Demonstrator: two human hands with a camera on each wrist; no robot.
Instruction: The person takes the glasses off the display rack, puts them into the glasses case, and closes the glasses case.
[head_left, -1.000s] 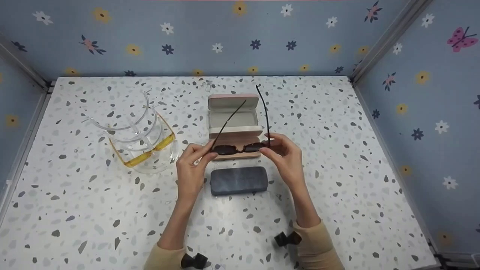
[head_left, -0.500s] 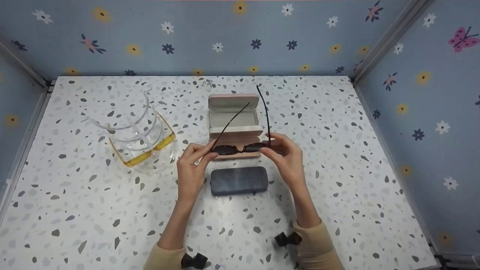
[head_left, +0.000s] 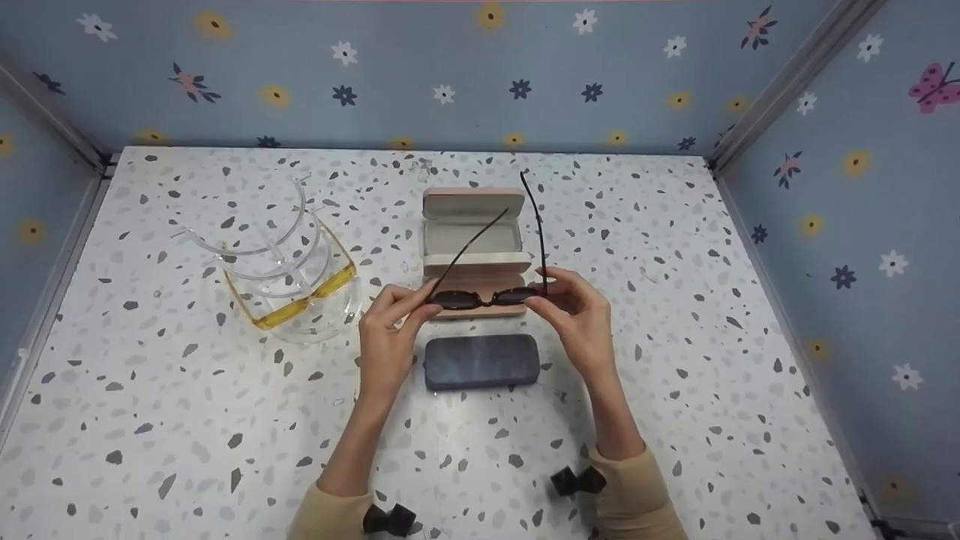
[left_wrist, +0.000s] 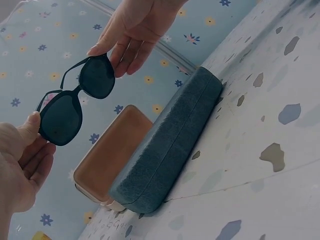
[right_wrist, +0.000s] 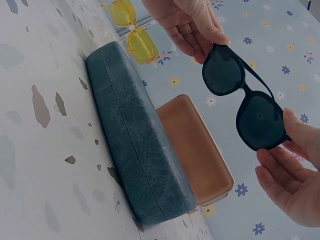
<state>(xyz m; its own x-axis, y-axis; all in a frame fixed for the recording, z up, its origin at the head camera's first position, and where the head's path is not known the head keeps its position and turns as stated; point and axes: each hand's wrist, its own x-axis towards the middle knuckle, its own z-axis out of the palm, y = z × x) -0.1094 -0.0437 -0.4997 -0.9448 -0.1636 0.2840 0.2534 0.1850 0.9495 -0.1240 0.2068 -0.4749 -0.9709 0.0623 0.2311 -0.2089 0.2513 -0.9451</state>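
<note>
A pair of dark sunglasses (head_left: 457, 300) is held up by both hands, lenses toward the person and both temples unfolded, pointing away. My left hand (head_left: 386, 341) pinches the left end of the frame between thumb and fingers. At the other end, my right hand (head_left: 581, 322) pinches the frame near the hinge. Behind the sunglasses stands an open glasses case (head_left: 512, 309) with a pinkish-brown lining, partly hidden by them. A closed blue-grey glasses case (head_left: 482, 362) lies between the forearms, nearer the person; both wrist views show its seam.
Farther back, another open case (head_left: 472, 236) has a pale grey lining. To the left, yellow-framed glasses (head_left: 335, 282) rest on a clear plastic stand (head_left: 279, 259) with curved arms. Flower-patterned panels (head_left: 450, 67) border the speckled table (head_left: 712, 360) at the back and sides.
The head view has shifted slightly. The left temple's tip has swung a little to the right. Both hands keep their grip on the sunglasses, almost unmoved.
</note>
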